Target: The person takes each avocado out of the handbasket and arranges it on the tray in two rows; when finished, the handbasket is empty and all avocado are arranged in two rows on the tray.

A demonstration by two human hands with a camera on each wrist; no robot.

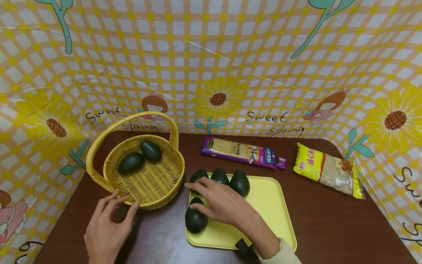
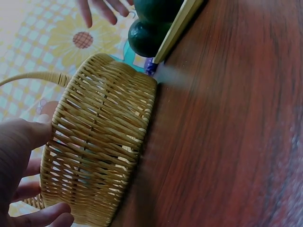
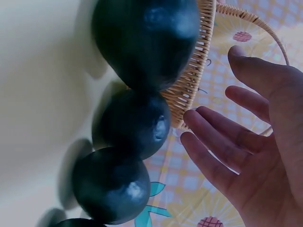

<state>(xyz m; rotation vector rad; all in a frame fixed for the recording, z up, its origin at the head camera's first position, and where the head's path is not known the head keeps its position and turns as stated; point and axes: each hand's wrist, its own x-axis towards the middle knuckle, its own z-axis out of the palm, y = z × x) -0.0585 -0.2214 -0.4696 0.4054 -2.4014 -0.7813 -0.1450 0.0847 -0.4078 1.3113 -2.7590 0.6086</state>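
Two dark green avocados (image 1: pixel 131 163) lie in the yellow woven basket (image 1: pixel 178 161) at the left, its handle raised. My left hand (image 1: pixel 107 223) is at the basket's near rim with fingers spread; in the left wrist view the thumb (image 2: pixel 33 132) touches the rim. Several more avocados (image 1: pixel 240 183) sit on the yellow tray (image 1: pixel 267 212), along its far and left edges. My right hand (image 1: pixel 222 201) hovers over the tray's left side with loose fingers and nothing in them. Nearest to its thumb is the front-left avocado (image 1: pixel 196 219). The right wrist view shows a gap between fingers and avocados.
Behind the tray lies a purple pack of pasta (image 1: pixel 240 151). A yellow bag of food (image 1: pixel 328 170) lies at the right. The brown table (image 1: pixel 158 234) is enclosed at the back and sides by a checked, sunflower-printed cloth (image 1: pixel 211 47). A dark strap (image 1: pixel 245 248) shows by my right wrist.
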